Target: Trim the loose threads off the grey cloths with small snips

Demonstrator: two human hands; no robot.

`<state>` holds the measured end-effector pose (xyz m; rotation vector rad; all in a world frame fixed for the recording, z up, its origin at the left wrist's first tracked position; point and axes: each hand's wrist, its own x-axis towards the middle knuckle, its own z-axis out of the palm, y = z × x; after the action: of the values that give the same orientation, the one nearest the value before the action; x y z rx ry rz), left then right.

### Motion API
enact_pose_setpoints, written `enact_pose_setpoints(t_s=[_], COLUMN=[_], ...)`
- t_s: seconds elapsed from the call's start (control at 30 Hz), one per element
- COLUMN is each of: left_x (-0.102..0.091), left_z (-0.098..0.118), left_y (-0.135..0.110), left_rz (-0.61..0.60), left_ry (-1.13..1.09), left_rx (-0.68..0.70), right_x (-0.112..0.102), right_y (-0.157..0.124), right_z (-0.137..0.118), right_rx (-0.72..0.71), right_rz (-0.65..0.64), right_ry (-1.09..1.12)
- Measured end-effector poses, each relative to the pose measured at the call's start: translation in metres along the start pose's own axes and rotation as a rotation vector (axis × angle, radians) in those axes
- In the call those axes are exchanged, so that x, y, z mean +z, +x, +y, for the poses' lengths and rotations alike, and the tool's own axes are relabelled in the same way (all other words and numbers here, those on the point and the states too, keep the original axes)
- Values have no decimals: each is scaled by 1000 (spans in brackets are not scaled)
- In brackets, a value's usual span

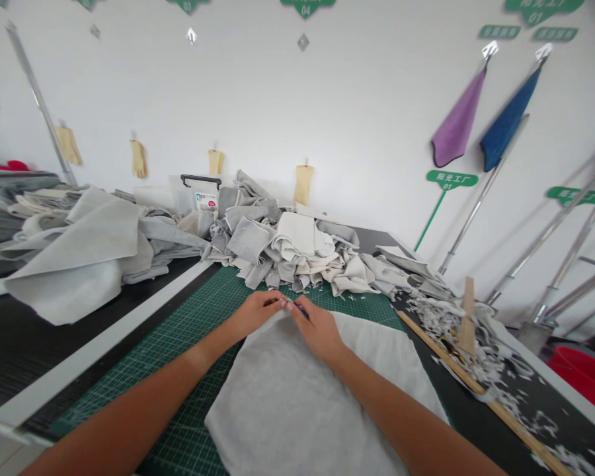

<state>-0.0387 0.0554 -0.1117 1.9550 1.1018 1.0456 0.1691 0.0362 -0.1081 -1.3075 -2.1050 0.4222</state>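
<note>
While the left hand (255,315) and the right hand (317,328) are held close together at the far edge of a pale grey fabric sheet (297,403), a slim dark item (300,309) is pinched by the right hand; its exact kind cannot be made out at this size. The left hand's fingertips (280,303) are brought in just beside that item, though whether anything is pinched by them cannot be told. Neither hand is spread, and the palms are turned downward.

The sheet is laid flat on a green gridded cutting mat (188,396), with the hands at its 12 o'clock edge. The mat is set on a black desk (24,357). A heaped pile of grey and cream fabric pieces (277,251) is seen at 12 o'clock, just beyond the mat. A larger grey fabric sheet (69,258) is draped over further folded stacks at 10 o'clock.

A long wooden ruler (446,350) is laid at 3 o'clock, among scattered fabric shreds (476,344). A red tub (582,377) is noted past the desk at 3 o'clock. A plastic storage box with a black handle (198,192) is partly hidden behind the pile. Yellow gloves (137,158) are hung along the wall, with purple (459,119) and blue (510,122) cloths hung at 2 o'clock
</note>
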Motion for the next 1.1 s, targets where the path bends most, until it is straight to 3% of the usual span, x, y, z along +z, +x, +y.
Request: enact_pose_setpoints(t_s=[1.1], left_x=[5], left_z=[-4], left_y=[-1], left_rz=[-20], left_ry=[-97], left_rx=[-100], right_x=[0], right_y=[2], right_z=[2], right_rx=[-15], right_rz=[-33], right_ry=[47])
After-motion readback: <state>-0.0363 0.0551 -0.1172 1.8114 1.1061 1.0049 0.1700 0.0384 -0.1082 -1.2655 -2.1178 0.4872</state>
